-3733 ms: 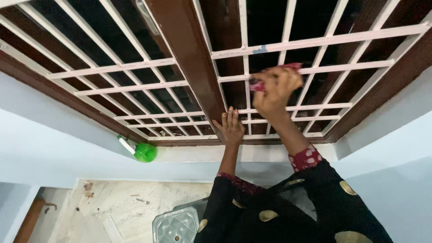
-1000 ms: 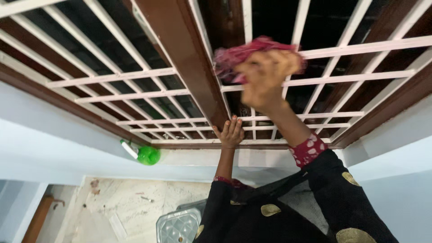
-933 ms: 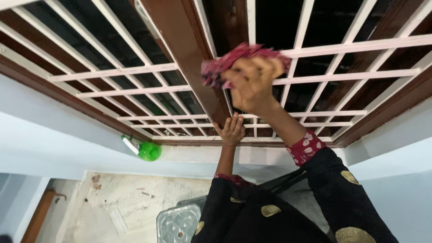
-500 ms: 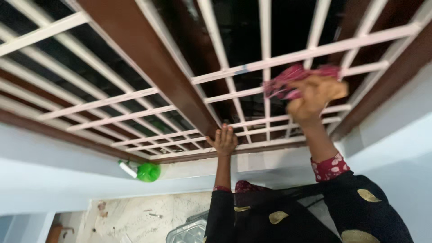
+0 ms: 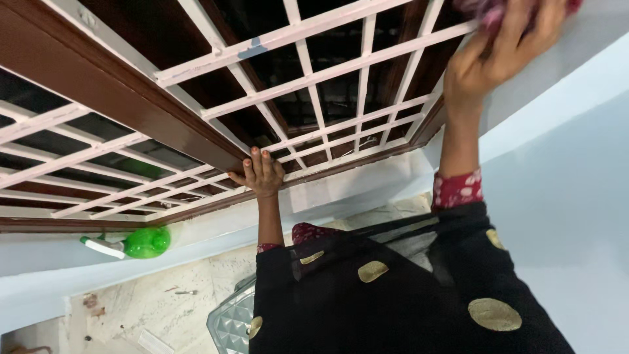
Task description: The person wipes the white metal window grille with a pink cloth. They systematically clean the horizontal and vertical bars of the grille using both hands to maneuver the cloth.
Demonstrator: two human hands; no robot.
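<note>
right-hand fingers (image 5: 524, 29) are curled tight round a bunched pink-red cloth (image 5: 481, 8), clamped against the palm; only a scrap of cloth is seen at the top edge, the rest is cut off by the frame. the right hand (image 5: 501, 56) is raised at the far right, at the right end of the white window grille (image 5: 314, 69), where the bars meet the brown wooden frame (image 5: 429, 124) and the pale wall (image 5: 563, 164). whether the cloth is actually touching a bar or the wall edge cannot be told; the hand is blurred.

left hand (image 5: 261, 174) is set low at the foot of the brown centre post (image 5: 118, 98), fingers pressed together and laid flat on the wood just beside the lowest bars. nothing is held in it; it looks to be used as a brace.

green spray bottle (image 5: 134, 242) is lying on its side on the pale sill ledge (image 5: 59, 259) at the left, well apart from both hands. a ribbed metal-looking stool or tray (image 5: 229, 321) is seen below, near the black sleeves with gold dots.

judgement on wiping well here:
- cloth should be kept wrapped round one bar and drawn along its length, not dabbed.
- corners at the bar crossings and the frame joint should be worked with a folded edge.
- left-hand brace should be kept on the post while the right arm is at full stretch.
- cloth should be re-bunched if a loose tail hangs.
</note>
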